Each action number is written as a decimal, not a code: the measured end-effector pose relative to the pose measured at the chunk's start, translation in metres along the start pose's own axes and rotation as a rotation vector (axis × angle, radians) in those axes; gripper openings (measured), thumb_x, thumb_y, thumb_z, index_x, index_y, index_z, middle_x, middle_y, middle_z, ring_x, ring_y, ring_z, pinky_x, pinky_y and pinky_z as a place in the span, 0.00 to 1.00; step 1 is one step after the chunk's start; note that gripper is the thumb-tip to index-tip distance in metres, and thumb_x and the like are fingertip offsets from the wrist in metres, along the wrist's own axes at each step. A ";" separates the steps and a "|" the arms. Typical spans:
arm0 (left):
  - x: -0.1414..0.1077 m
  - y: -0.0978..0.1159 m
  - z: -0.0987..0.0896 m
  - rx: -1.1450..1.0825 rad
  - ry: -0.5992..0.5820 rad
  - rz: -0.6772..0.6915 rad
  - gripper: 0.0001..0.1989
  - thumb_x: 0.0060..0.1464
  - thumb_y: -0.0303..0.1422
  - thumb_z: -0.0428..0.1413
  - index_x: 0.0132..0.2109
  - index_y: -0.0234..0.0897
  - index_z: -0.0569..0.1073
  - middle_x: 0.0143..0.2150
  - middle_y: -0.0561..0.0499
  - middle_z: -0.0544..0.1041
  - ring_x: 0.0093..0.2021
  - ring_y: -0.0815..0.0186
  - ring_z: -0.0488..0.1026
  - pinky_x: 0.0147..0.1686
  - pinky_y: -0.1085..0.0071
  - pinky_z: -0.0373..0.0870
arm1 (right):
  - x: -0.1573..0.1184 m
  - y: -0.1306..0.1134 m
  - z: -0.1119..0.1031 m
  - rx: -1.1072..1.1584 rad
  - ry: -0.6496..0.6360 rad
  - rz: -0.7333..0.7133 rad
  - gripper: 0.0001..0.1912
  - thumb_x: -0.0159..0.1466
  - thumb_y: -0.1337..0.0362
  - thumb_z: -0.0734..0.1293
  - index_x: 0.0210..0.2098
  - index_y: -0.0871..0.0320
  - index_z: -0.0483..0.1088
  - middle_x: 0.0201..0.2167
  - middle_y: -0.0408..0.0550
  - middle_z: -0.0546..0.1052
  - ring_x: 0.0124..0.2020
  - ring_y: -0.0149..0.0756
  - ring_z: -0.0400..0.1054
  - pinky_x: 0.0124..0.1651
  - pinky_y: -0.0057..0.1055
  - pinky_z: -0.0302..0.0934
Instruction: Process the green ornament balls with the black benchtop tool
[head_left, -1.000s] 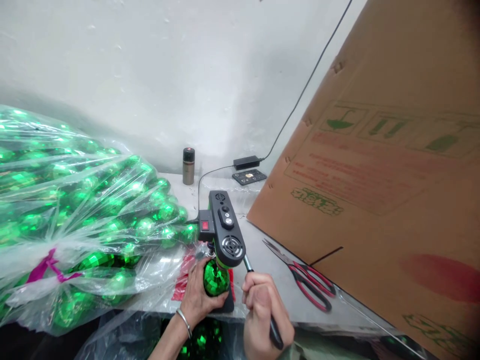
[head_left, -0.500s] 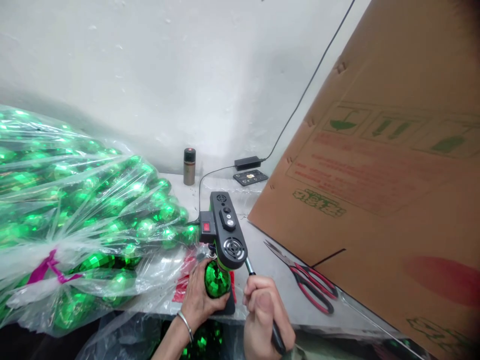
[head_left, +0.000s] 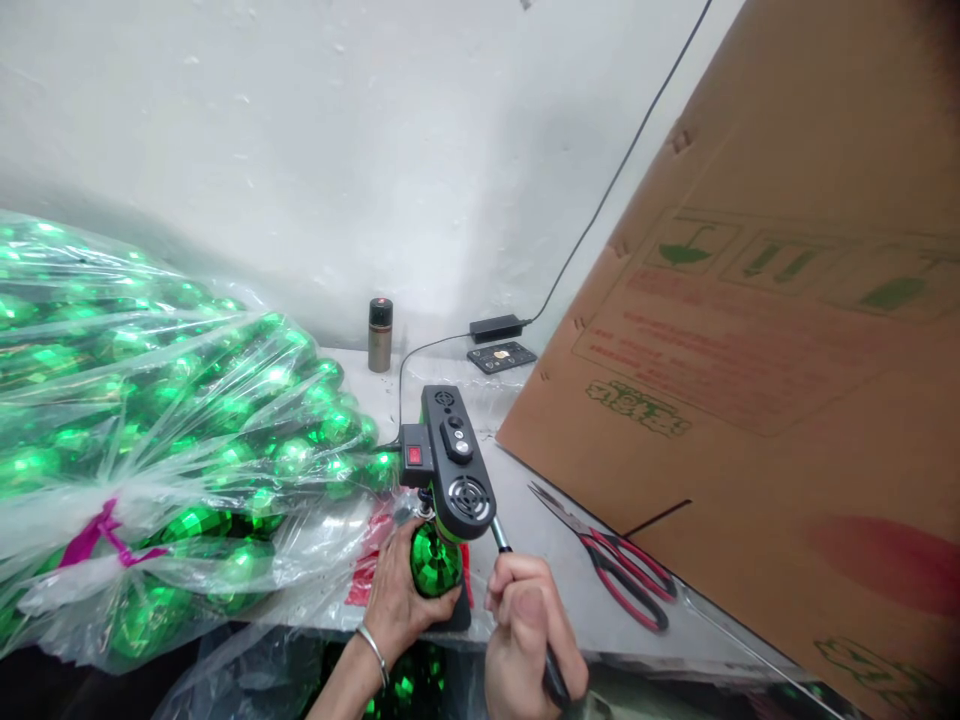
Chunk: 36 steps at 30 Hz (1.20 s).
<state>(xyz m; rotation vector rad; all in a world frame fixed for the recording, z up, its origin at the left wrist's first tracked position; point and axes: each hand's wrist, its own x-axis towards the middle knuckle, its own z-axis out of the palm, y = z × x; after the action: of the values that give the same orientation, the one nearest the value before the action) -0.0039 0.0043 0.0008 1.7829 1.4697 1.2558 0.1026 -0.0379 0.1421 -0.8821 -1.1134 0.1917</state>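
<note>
Left hand (head_left: 401,590) cups a green ball (head_left: 433,560) under the head of a small black press (head_left: 450,465), at the desk's (head_left: 540,560) front edge. Right hand (head_left: 525,625) is clenched on the press lever (head_left: 501,535). Compared with a second ago, almost nothing moved: ball sits a touch higher against the head, right hand a bit lower on the lever, same grips. Reads as mid-press on this ball, not finished.

Press has a red switch on its left side and a cord running back to an adapter (head_left: 494,326) near the far edge, beside a flat black device (head_left: 501,356), maybe a phone, too small to tell. A small can (head_left: 379,334) stands near the back wall. Big clear bag (head_left: 150,440) of green balls fills the left side, touching the press area. Red scissors (head_left: 615,560) lie open right of the hands. Cardboard sheet (head_left: 750,350) leans over the right edge, crowding that side.
</note>
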 end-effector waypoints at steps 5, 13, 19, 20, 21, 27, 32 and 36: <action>0.001 0.001 0.000 -0.008 0.006 -0.013 0.40 0.42 0.36 0.72 0.64 0.38 0.72 0.59 0.37 0.84 0.59 0.39 0.83 0.61 0.36 0.80 | 0.000 0.000 -0.002 -0.036 -0.008 0.008 0.21 0.80 0.63 0.62 0.28 0.55 0.66 0.26 0.41 0.71 0.24 0.29 0.64 0.26 0.28 0.58; 0.001 0.001 0.000 -0.008 -0.008 -0.015 0.40 0.42 0.36 0.71 0.63 0.38 0.72 0.59 0.36 0.84 0.58 0.38 0.83 0.60 0.35 0.80 | -0.004 0.004 -0.004 -0.071 -0.011 -0.002 0.21 0.79 0.62 0.62 0.28 0.54 0.66 0.26 0.41 0.70 0.24 0.30 0.63 0.27 0.29 0.57; 0.001 0.001 0.001 0.004 -0.003 -0.019 0.40 0.41 0.35 0.72 0.63 0.38 0.73 0.59 0.37 0.84 0.59 0.39 0.83 0.61 0.36 0.80 | 0.000 0.001 -0.001 -0.029 0.000 -0.024 0.20 0.79 0.65 0.62 0.28 0.54 0.66 0.26 0.40 0.71 0.24 0.29 0.64 0.27 0.27 0.58; 0.001 0.001 0.001 0.005 -0.002 -0.017 0.40 0.41 0.35 0.72 0.63 0.37 0.73 0.59 0.36 0.84 0.59 0.39 0.83 0.61 0.36 0.80 | 0.001 0.001 0.000 -0.024 0.008 -0.024 0.21 0.79 0.65 0.62 0.28 0.54 0.66 0.26 0.40 0.70 0.25 0.29 0.64 0.27 0.27 0.58; 0.001 0.001 0.002 0.006 -0.002 -0.015 0.40 0.41 0.35 0.72 0.63 0.37 0.73 0.59 0.36 0.84 0.59 0.38 0.83 0.61 0.36 0.80 | 0.002 0.001 0.001 -0.019 0.014 -0.024 0.21 0.79 0.65 0.62 0.27 0.54 0.66 0.26 0.40 0.70 0.25 0.29 0.64 0.27 0.28 0.58; 0.001 0.001 0.002 0.001 -0.004 -0.011 0.40 0.41 0.35 0.72 0.63 0.36 0.73 0.58 0.36 0.84 0.58 0.39 0.83 0.61 0.37 0.80 | 0.005 -0.001 0.006 0.002 0.037 -0.044 0.23 0.79 0.65 0.62 0.25 0.54 0.63 0.25 0.39 0.69 0.23 0.29 0.63 0.26 0.27 0.56; 0.002 0.001 0.002 0.006 -0.015 -0.022 0.40 0.42 0.35 0.72 0.64 0.36 0.73 0.58 0.37 0.84 0.59 0.40 0.83 0.62 0.37 0.80 | 0.003 -0.001 0.005 -0.010 0.029 -0.020 0.22 0.80 0.63 0.62 0.27 0.54 0.66 0.25 0.39 0.69 0.24 0.29 0.63 0.26 0.26 0.59; 0.003 -0.002 0.003 0.009 -0.015 -0.019 0.40 0.41 0.34 0.72 0.64 0.36 0.73 0.58 0.36 0.84 0.59 0.40 0.83 0.62 0.37 0.80 | 0.002 0.002 0.003 -0.019 0.026 -0.014 0.22 0.80 0.62 0.62 0.27 0.54 0.67 0.26 0.40 0.70 0.24 0.29 0.63 0.26 0.26 0.59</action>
<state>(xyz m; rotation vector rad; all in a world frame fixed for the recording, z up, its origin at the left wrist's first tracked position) -0.0020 0.0080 -0.0014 1.7760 1.4834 1.2259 0.1016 -0.0339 0.1430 -0.8907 -1.0982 0.1579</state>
